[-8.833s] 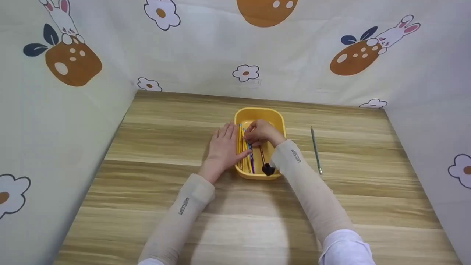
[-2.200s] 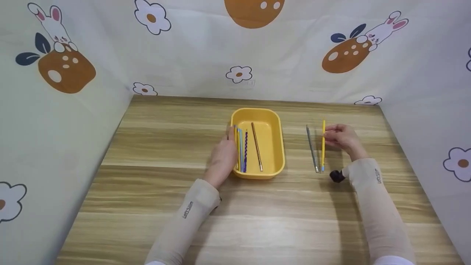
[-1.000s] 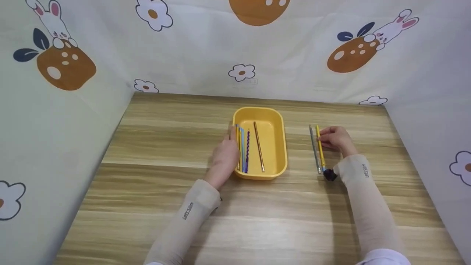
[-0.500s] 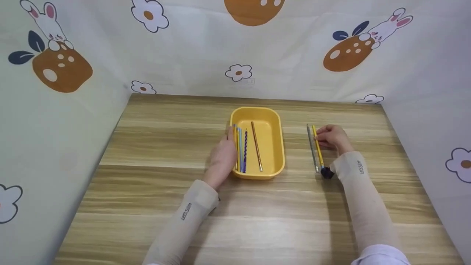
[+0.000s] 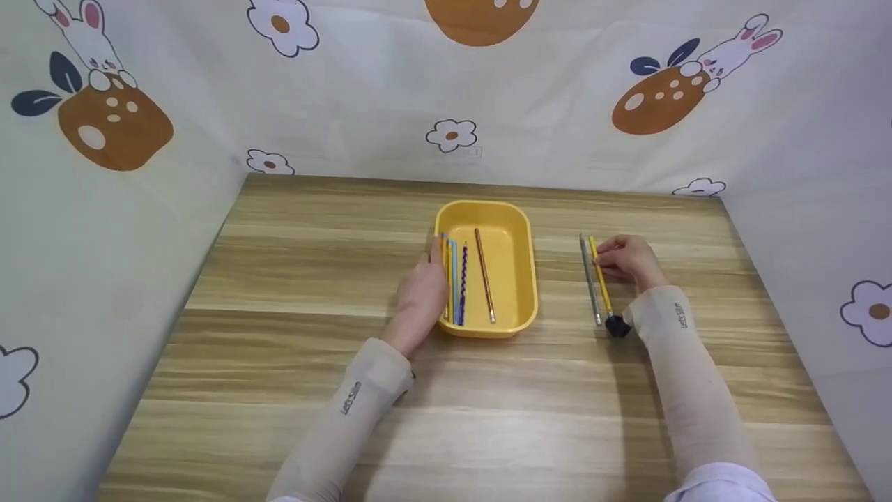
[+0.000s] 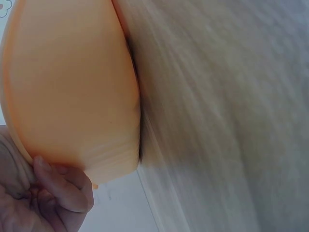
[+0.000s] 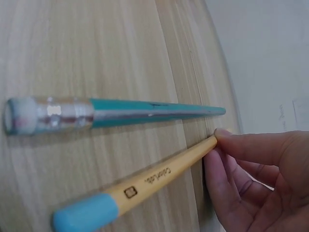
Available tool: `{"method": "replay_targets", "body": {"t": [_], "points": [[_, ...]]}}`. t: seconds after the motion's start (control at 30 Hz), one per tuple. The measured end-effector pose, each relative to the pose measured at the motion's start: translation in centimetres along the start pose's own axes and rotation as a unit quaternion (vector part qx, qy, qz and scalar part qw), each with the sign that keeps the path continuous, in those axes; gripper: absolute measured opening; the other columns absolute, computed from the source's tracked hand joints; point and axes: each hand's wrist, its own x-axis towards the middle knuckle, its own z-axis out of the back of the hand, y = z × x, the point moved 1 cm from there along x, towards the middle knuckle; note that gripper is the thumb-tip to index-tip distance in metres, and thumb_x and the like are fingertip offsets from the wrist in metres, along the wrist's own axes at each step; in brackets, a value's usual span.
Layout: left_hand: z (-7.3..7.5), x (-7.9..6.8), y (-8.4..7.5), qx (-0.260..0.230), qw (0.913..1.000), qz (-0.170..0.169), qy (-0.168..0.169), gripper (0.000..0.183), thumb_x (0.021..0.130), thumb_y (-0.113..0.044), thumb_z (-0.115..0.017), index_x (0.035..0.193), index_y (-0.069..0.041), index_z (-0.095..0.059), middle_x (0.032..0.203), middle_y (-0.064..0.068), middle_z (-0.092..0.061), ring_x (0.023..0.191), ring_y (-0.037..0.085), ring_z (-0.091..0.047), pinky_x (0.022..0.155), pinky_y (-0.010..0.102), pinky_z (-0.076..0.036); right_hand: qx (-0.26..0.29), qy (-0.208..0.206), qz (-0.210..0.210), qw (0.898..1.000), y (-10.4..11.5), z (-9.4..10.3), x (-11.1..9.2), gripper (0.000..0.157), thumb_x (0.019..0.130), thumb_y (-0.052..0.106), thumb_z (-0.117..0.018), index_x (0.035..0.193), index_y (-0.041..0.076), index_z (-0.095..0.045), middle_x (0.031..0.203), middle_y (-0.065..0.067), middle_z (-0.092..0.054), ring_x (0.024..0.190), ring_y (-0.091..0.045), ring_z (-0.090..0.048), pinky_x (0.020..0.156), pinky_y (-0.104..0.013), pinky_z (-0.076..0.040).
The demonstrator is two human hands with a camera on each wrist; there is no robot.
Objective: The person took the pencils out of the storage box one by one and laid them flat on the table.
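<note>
My right hand (image 5: pixel 631 259) pinches a yellow pencil (image 7: pixel 166 176) with a light blue end between thumb and fingers. Beside it on the table lies a green pencil (image 7: pixel 140 113) with a silver ferrule and pale eraser, close but apart. At the left wall of the yellow plastic box (image 5: pixel 535 265), my left hand (image 5: pixel 423 293) grips the rim, thumb and curled fingers on either side in the left wrist view. Inside the box are a purple patterned pencil (image 5: pixel 463 282), a brown pencil (image 5: pixel 485 275), a light blue pencil (image 5: pixel 455 279) and yellow ones along the left wall, partly hidden by the hand.
The wood-grain table (image 5: pixel 279 279) carries the box in its middle and the two pencils to the right. Pale cloth walls (image 5: pixel 362 104) with printed fruit and flowers enclose the table at the back and both sides. A black wrist camera (image 5: pixel 617 326) hangs by the right cuff.
My right hand took a yellow pencil out of the box to the right and brought it leftwards, close to the green one. My left hand went from lying flat to gripping the rim.
</note>
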Motion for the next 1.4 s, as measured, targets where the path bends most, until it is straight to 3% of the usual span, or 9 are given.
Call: {"method": "replay_targets", "body": {"t": [0.23,0.4,0.5,0.73,0.97,1.2,1.4], "points": [[0.1,-0.01,0.01,0.028,0.9995,-0.016,-0.008,0.055,0.101,-0.011,-0.03,0.152,-0.013,-0.012,0.131,0.016,-0.053,0.076,0.024,-0.06,0.063,0.037,-0.053,-0.014,0.01,-0.002,1.0,-0.01,-0.06,-0.06,0.036,0.085,0.002,-0.066,0.116,-0.011,-0.051,0.078,0.003,-0.063,0.069,-0.006,-0.064,0.072,-0.024,-0.056],[0.03,-0.02,-0.05,-0.012,0.9999,-0.002,-0.004,0.051,0.104,-0.017,-0.025,0.153,-0.016,-0.01,0.122,0.014,-0.055,0.074,0.023,-0.058,0.06,0.035,-0.052,-0.036,0.001,-0.003,0.999,0.31,0.23,-0.08,0.035,0.084,0.003,-0.068,0.113,-0.01,-0.053,0.082,0.001,-0.061,0.07,-0.007,-0.064,0.072,-0.025,-0.057],[0.07,-0.01,-0.06,-0.011,0.9999,-0.005,-0.007,0.051,0.104,-0.018,-0.025,0.153,-0.016,-0.01,0.12,0.013,-0.056,0.072,0.022,-0.058,0.058,0.034,-0.05,-0.035,-0.002,-0.005,0.999,0.34,0.28,-0.05,0.034,0.083,0.004,-0.069,0.112,-0.008,-0.054,0.081,0.001,-0.061,0.069,-0.006,-0.064,0.071,-0.024,-0.057],[0.1,0.1,-0.12,0.0,1.0,-0.006,-0.004,0.054,0.102,-0.014,-0.028,0.153,-0.016,-0.01,0.137,0.012,-0.05,0.073,0.022,-0.058,0.058,0.033,-0.05,-0.03,-0.003,-0.018,0.999,0.23,0.4,0.04,0.035,0.083,0.005,-0.069,0.113,-0.005,-0.054,0.081,0.002,-0.063,0.07,-0.007,-0.065,0.071,-0.024,-0.057],[-0.01,0.08,0.0,-0.027,0.9994,0.017,0.011,0.053,0.103,-0.019,-0.025,0.153,-0.02,-0.006,0.121,0.01,-0.055,0.068,0.02,-0.056,0.05,0.031,-0.046,-0.017,0.008,-0.013,1.0,0.19,0.47,-0.15,0.04,0.084,0.005,-0.069,0.118,-0.009,-0.052,0.081,0.003,-0.066,0.071,-0.007,-0.067,0.074,-0.024,-0.056],[-0.03,0.28,-0.21,0.043,0.999,-0.015,0.003,0.058,0.1,-0.008,-0.033,0.152,-0.012,-0.008,0.137,0.016,-0.05,0.078,0.024,-0.061,0.061,0.035,-0.052,-0.01,0.017,-0.009,1.0,0.27,0.61,-0.57,0.04,0.087,0.007,-0.066,0.119,-0.01,-0.051,0.075,0.006,-0.066,0.068,-0.005,-0.064,0.073,-0.024,-0.056],[-0.03,0.33,-0.28,0.038,0.9993,-0.003,0.006,0.056,0.102,-0.012,-0.029,0.153,-0.015,-0.008,0.124,0.015,-0.057,0.078,0.027,-0.061,0.063,0.038,-0.053,-0.005,0.019,-0.008,1.0,0.29,0.77,-0.64,0.034,0.089,0.007,-0.063,0.117,-0.008,-0.051,0.077,0.006,-0.063,0.071,-0.008,-0.064,0.076,-0.027,-0.056]]}}
